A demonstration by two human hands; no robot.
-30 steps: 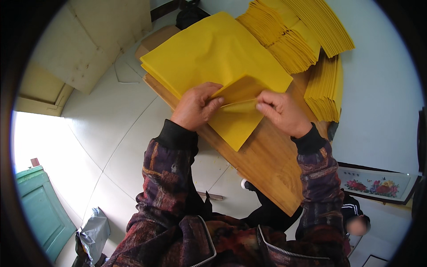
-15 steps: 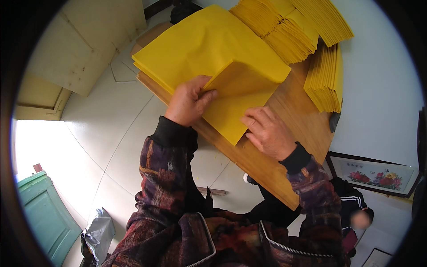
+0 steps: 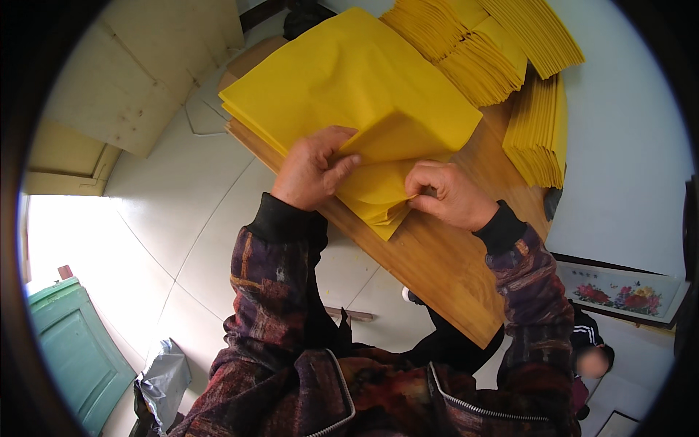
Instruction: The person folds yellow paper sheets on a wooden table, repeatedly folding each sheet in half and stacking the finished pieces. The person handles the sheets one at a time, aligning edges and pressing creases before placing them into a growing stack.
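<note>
A broad stack of yellow paper sheets (image 3: pixel 342 73) lies across the corner of a wooden table (image 3: pixel 444 266). My left hand (image 3: pixel 313 169) is closed on the near edge of the upper sheets, thumb beneath, holding them lifted and bent back. Under that raised flap, more yellow sheets show, their near corner reaching over the wood. My right hand (image 3: pixel 453 195) pinches the edge of these lower sheets between thumb and forefinger. Several layers are bowed up and fanned slightly apart at that corner. How many sheets each hand grips is hidden.
Bundles of folded yellow paper (image 3: pixel 466 58) are piled at the table's far side, with another bundle (image 3: pixel 537 135) at its right. A framed flower picture (image 3: pixel 619 290) and another person (image 3: pixel 588 349) are at the lower right. A silver bag (image 3: pixel 164 379) stands on the floor, lower left.
My right hand has moved slightly up and right and pinched the lower sheets, lifting their edge into a curl. My left hand keeps its hold on the raised flap.
</note>
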